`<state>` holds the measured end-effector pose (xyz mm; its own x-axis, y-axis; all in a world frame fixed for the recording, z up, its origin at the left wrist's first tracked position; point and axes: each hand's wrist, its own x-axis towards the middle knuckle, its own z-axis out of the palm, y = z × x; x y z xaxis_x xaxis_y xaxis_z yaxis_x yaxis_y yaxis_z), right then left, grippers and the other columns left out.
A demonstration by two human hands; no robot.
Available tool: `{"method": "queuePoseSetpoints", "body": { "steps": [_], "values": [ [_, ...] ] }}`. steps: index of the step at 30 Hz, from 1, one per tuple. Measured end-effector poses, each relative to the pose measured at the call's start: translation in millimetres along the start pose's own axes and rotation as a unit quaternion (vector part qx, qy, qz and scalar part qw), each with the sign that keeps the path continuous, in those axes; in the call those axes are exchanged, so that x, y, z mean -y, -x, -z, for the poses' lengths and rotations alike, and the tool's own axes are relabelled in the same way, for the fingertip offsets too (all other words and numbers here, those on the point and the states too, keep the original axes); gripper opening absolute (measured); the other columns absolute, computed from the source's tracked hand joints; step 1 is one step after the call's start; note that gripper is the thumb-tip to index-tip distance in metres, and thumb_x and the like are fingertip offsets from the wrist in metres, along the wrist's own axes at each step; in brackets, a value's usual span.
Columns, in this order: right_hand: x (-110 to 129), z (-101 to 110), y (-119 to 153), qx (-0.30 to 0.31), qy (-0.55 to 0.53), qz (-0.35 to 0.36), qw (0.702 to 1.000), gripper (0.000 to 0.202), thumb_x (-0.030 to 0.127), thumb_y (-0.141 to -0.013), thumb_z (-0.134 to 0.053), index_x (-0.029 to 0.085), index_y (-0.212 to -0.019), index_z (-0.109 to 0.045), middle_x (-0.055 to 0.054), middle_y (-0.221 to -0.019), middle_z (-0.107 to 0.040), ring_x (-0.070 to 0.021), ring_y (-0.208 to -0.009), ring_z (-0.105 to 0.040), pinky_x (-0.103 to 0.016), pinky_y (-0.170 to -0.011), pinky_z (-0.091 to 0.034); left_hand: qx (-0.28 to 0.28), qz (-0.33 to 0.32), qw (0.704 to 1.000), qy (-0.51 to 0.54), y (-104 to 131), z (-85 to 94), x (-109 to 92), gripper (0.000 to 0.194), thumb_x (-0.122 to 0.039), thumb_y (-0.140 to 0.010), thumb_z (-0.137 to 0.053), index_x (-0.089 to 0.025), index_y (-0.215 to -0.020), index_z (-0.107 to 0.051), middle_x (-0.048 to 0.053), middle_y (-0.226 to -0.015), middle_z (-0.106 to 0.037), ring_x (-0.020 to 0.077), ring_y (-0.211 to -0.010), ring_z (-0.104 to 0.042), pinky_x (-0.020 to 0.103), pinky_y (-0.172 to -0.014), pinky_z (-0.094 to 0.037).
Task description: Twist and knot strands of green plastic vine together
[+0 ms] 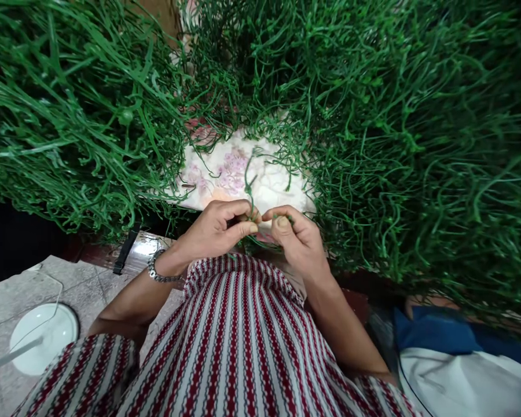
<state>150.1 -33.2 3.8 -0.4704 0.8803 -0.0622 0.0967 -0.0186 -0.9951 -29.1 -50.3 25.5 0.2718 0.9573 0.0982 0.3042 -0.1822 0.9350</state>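
Note:
My left hand (226,225) is closed in a pinch round a thin green stem (249,188), which stands up above the fingers and forks near its top. Close beside it, my right hand (301,237) also pinches a bit of green stem between thumb and forefinger; most of that piece is hidden by the fingers. Both hands are almost touching over the near edge of a pale flowered cloth (230,168). Whether the two hands hold one and the same stem I cannot tell.
Big tangled heaps of green stems lie to the left (91,121), at the back and to the right (399,150). Low on the left, a white round base with a pole (43,339) stands on the tiled floor. White and blue fabric (469,365) shows at the lower right.

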Motion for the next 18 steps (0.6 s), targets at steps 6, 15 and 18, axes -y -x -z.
{"method": "queuePoseSetpoints", "body": {
  "steps": [6, 15, 18],
  "values": [
    [-11, -9, -1, 0.061, 0.058, 0.003, 0.996, 0.028, 0.042, -0.082, -0.056, 0.016, -0.073, -0.048, 0.004, -0.065, -0.035, -0.0077, -0.06, -0.033, -0.02, -0.054, -0.03, -0.006, 0.027, 0.995, 0.095, 4, -9.2, 11, 0.014, -0.026, -0.082, -0.054, -0.013, -0.082, -0.059, 0.002, -0.075, -0.061, 0.011, -0.068, -0.054, 0.021, -0.063, -0.043],
    [-5, -8, 2, 0.082, 0.099, 0.032, 0.991, 0.025, 0.033, -0.087, -0.049, 0.017, -0.069, -0.042, 0.005, -0.061, -0.03, -0.0067, -0.056, -0.029, -0.019, -0.051, -0.025, -0.082, 0.106, 0.94, 0.312, 7, -19.9, 19, 0.022, -0.033, -0.072, -0.067, -0.012, -0.069, -0.059, 0.002, -0.069, -0.061, 0.0063, -0.053, -0.048, 0.018, -0.051, -0.038],
    [-4, -9, 2, 0.074, 0.104, 0.044, 0.991, 0.02, 0.03, -0.089, -0.047, 0.017, -0.074, -0.048, 0.005, -0.062, -0.034, -0.0068, -0.057, -0.032, -0.019, -0.053, -0.027, -0.124, 0.112, 0.94, 0.296, 9, -24.9, 23, 0.021, -0.032, -0.074, -0.066, -0.013, -0.069, -0.059, 0.001, -0.07, -0.06, 0.0048, -0.05, -0.043, 0.017, -0.047, -0.034]
  ]
}}
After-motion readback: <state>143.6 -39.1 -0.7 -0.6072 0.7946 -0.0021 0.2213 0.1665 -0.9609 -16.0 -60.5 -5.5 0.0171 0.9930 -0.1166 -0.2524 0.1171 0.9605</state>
